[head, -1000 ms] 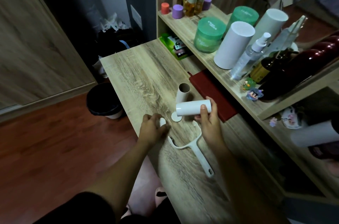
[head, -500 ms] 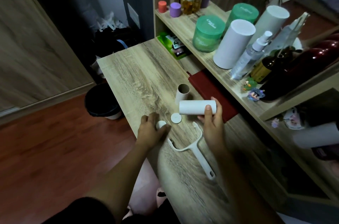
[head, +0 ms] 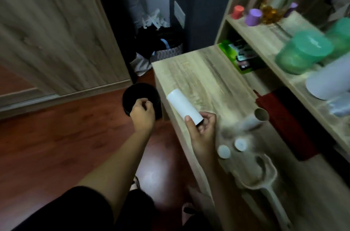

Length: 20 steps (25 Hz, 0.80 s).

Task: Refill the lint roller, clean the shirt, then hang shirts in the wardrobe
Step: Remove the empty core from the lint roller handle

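While the right hand (head: 201, 128) keeps its grip on the low end of the fresh white roll (head: 184, 105), holding it tilted above the near-left edge of the worktop (head: 204, 77), the left hand (head: 142, 112) has left the worktop and now reaches out over the black bin (head: 141, 98) on the floor to the left. Its fingers are curled loosely; whether it has something small pinched in them I cannot tell, as the picture is blurred there. A moment ago that hand was pressed down on the worktop beside the roller's frame, so the move toward the bin reads to me as throwing away a scrap, perhaps a wrapper or peeled sheet, though that is a guess. The view has swung left with it. Left behind on the worktop are the empty cardboard core (head: 255, 120) lying to the right, two small white caps (head: 232, 147) just near of it, and the bare white roller handle (head: 265, 179) nearer still, its frame unloaded. A dark red case (head: 289, 122) lies along the right side below the shelf (head: 270, 39) of jars and bottles. As I judge it, the refill is only partly done: the old core is out, the new roll is in hand, and it is not yet fitted onto the handle. No shirt is in sight.
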{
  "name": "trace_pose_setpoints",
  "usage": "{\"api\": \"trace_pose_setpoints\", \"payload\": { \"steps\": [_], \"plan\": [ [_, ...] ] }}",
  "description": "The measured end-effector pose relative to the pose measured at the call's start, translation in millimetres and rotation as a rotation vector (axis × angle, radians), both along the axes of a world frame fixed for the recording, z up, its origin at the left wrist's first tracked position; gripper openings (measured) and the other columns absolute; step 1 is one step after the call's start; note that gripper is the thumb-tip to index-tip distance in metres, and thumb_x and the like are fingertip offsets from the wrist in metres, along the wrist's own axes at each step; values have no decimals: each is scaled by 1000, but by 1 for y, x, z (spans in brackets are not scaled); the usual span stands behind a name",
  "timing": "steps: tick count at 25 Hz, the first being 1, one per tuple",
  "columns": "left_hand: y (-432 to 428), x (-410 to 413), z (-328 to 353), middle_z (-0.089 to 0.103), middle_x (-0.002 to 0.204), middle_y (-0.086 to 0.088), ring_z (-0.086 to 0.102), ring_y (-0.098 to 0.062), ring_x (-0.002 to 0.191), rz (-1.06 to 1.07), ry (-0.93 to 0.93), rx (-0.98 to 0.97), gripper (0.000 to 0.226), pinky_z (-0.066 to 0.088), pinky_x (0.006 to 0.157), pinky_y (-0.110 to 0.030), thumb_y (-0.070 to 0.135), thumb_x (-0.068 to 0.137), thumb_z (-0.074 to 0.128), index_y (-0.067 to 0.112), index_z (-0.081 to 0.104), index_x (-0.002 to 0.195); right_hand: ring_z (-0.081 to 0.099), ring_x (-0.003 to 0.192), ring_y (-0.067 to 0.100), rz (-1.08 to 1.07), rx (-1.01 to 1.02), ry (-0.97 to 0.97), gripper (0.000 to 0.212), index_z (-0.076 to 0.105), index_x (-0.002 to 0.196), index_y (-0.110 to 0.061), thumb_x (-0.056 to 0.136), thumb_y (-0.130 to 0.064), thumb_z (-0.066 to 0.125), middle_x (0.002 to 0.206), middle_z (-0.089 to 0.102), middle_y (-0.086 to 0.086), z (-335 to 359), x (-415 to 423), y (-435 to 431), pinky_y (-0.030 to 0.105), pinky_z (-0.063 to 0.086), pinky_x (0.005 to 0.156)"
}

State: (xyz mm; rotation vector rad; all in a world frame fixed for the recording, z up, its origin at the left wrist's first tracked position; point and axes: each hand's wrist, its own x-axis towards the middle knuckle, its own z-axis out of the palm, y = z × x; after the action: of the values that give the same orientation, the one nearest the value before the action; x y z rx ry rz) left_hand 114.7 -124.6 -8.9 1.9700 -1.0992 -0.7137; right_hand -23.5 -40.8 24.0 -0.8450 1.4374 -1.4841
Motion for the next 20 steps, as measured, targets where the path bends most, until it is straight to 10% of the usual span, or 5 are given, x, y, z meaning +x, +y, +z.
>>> {"api": "trace_pose_setpoints", "payload": {
  "steps": [13,20],
  "plan": [
    [-175,219,-170,58,125,-24,52,-38,118,-160,-118,387,45,42,96,-35,26,93,49,0,52,129,62,92,20,206,451,420,51,42,119,-26,78,-44,66,107,56,-3,-186,168,-191,42,55,74],
    [-246,233,-355,62,118,-26,56,-42,111,-263,-147,455,43,46,88,-41,27,97,42,-4,52,125,56,101,25,342,573,482,47,38,135,-10,96,-35,40,127,53,18,-362,180,-277,20,39,60]
  ]
}}
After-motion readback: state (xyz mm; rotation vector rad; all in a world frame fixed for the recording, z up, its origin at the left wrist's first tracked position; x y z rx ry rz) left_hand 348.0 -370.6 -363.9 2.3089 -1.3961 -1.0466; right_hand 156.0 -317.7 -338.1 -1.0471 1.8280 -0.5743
